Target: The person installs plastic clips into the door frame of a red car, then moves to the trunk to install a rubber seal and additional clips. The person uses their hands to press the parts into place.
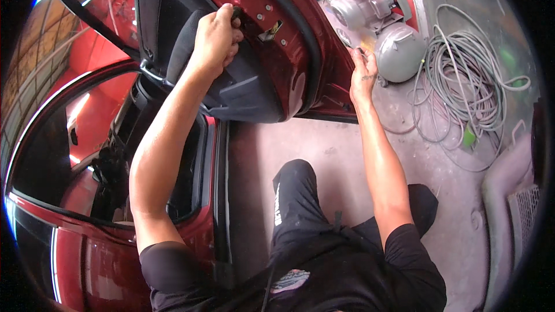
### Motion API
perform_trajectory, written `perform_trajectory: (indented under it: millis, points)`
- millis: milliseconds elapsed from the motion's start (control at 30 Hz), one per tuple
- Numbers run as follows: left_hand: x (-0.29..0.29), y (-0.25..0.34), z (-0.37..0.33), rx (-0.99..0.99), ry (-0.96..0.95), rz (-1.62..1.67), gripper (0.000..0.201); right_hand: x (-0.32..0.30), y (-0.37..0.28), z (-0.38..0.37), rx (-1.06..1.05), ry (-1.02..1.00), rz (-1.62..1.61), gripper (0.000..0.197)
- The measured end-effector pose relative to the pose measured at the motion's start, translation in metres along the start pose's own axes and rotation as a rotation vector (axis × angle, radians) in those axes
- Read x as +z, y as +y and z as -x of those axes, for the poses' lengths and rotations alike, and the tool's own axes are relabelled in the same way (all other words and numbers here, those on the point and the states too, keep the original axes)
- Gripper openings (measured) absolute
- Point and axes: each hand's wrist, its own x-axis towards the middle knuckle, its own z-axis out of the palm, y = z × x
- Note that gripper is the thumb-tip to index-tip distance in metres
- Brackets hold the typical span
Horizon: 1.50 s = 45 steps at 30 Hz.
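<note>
A dark red car door [292,52] stands open before me, its black inner trim panel [243,89] facing left. My left hand [217,40] is closed at the boundary between the trim and the painted door edge, its fingers curled around a small dark thing I cannot make out. Just right of those fingers, the door edge has a slot [270,32] with something yellowish inside and several bolts around it. On the door's outer side, my right hand [363,74] is raised with its fingers bent together. Something small and dark shows at its fingertips, too little to name.
Beyond the door sits a grey air compressor [399,52] with a motor [361,6] on top. Right of it lies a coiled grey hose [468,89]. The car body [110,260] with its open doorway is on my left. My knee [298,179] is under the door.
</note>
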Motion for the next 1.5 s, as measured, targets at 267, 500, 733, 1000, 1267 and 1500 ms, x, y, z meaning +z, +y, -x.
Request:
perform_trajectory:
  millis: [267, 500, 733, 1000, 1267, 1500]
  points:
    - [-0.007, -0.009, 0.003, 0.866, 0.302, -0.833, 0.033, -0.002, 0.003, -0.001, -0.024, -0.016, -0.006, 0.027]
    - [-0.004, -0.004, 0.001, 0.67, 0.267, -0.846, 0.031, -0.004, 0.003, -0.001, 0.0, -0.017, -0.035, 0.027]
    - [-0.018, -0.01, -0.007, 0.924, 0.219, -1.049, 0.031, -0.002, 0.005, 0.0, -0.015, 0.005, 0.047, 0.029]
    - [-0.011, -0.002, 0.005, 0.008, -0.12, 0.034, 0.051, -0.008, 0.011, -0.005, 0.035, 0.004, -0.05, 0.027]
    - [-0.002, -0.014, 0.003, 0.55, 0.195, -0.572, 0.039, -0.012, 0.01, -0.01, -0.043, 0.027, 0.04, 0.023]
    - [0.043, -0.079, 0.07, 0.108, -0.099, 0.469, 0.03, 0.029, -0.074, 0.013, 0.041, -0.316, -0.138, 0.026]
